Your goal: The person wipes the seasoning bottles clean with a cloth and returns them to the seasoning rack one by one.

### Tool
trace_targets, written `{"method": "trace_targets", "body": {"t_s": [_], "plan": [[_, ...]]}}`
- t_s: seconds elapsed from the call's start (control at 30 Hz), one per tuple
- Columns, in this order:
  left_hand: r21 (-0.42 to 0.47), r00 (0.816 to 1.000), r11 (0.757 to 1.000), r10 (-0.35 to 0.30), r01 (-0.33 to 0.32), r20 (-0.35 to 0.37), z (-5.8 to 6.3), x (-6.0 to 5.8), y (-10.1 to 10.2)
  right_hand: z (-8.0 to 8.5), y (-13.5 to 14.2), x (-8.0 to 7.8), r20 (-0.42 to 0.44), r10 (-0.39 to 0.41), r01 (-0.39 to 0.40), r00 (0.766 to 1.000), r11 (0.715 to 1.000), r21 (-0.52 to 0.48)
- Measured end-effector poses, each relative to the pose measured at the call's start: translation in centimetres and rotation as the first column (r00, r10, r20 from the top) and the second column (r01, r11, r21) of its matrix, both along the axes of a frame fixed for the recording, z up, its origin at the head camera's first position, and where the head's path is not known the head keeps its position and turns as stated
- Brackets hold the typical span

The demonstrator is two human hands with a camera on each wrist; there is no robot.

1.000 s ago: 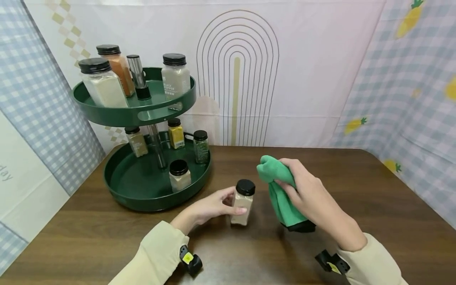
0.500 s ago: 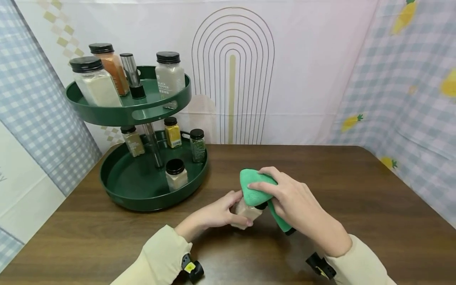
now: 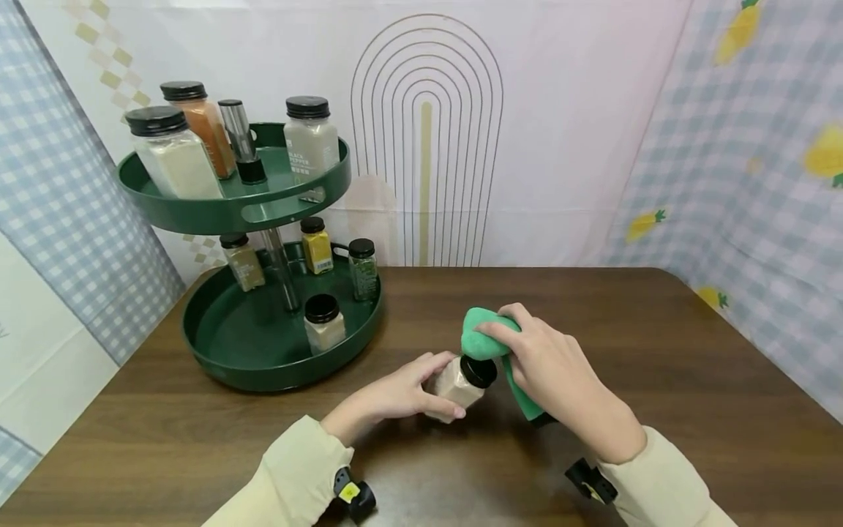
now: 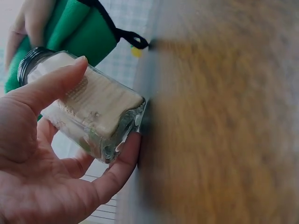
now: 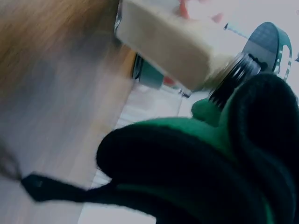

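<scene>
My left hand (image 3: 408, 391) grips a clear glass spice jar (image 3: 454, 384) of pale beige powder, tilted with its black lid leaning to the right. In the left wrist view the thumb lies along one side of the jar (image 4: 98, 98) and a finger supports its base, close to the table. My right hand (image 3: 549, 362) holds a bunched green cloth (image 3: 484, 333) with black edging and a hanging loop. The cloth sits against the jar's black lid (image 3: 478, 372). From the right wrist view the cloth (image 5: 187, 123) hides the right hand's fingers.
A green two-tier round rack (image 3: 276, 377) stands to the left on the wooden table (image 3: 593, 307). Its upper tier holds larger jars, including an orange one (image 3: 205, 128), beside a metal post. Several small jars, one of them yellow (image 3: 317, 249), stand on the lower tier. Fabric hangs behind.
The jar has gone from nearly upright to tilted right. My right hand brought the cloth left onto the lid, then shifted it slightly up and right, uncovering more of the lid.
</scene>
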State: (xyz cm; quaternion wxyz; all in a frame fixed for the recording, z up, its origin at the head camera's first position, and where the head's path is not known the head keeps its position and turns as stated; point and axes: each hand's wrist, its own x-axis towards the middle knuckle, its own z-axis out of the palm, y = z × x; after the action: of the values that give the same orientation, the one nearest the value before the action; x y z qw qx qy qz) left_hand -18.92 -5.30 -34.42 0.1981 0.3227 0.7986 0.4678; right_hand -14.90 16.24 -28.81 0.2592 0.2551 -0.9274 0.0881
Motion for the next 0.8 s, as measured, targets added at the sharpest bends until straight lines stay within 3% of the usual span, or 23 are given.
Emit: {"method": "trace_targets", "body": {"t_s": [0.27, 0.4, 0.5, 0.6, 0.67, 0.8], "plan": [[0.037, 0.998, 0.999, -0.027, 0.024, 0.063, -0.4, -0.2, -0.2, 0.1, 1.1, -0.2, 0.042, -0.045, 0.042, 0.998, 0.997, 0.068], [0.034, 0.998, 0.999, -0.019, 0.018, 0.053, -0.3, -0.3, -0.3, 0.8, 1.5, 0.1, 0.067, -0.043, 0.035, 0.997, 0.993, 0.113], [0.030, 0.998, 0.999, -0.023, 0.021, 0.065, -0.3, -0.2, -0.5, 1.6, 1.8, 0.4, 0.039, -0.027, 0.023, 0.999, 0.996, 0.088], [0.037, 0.997, 0.999, -0.029, 0.026, 0.068, -0.2, -0.2, -0.4, 2.3, 1.7, 0.7, -0.061, 0.063, -0.063, 0.996, 0.998, 0.012], [0.046, 0.997, 0.998, -0.035, 0.031, 0.072, -0.3, -0.2, -0.4, 2.3, 1.2, 0.9, -0.122, 0.157, -0.160, 0.980, 0.987, -0.013], [0.116, 0.989, 0.991, -0.086, 0.072, 0.121, -0.3, -0.2, -0.3, 1.9, -0.3, 1.4, -0.100, 0.285, -0.282, 0.953, 0.958, 0.044]]}}
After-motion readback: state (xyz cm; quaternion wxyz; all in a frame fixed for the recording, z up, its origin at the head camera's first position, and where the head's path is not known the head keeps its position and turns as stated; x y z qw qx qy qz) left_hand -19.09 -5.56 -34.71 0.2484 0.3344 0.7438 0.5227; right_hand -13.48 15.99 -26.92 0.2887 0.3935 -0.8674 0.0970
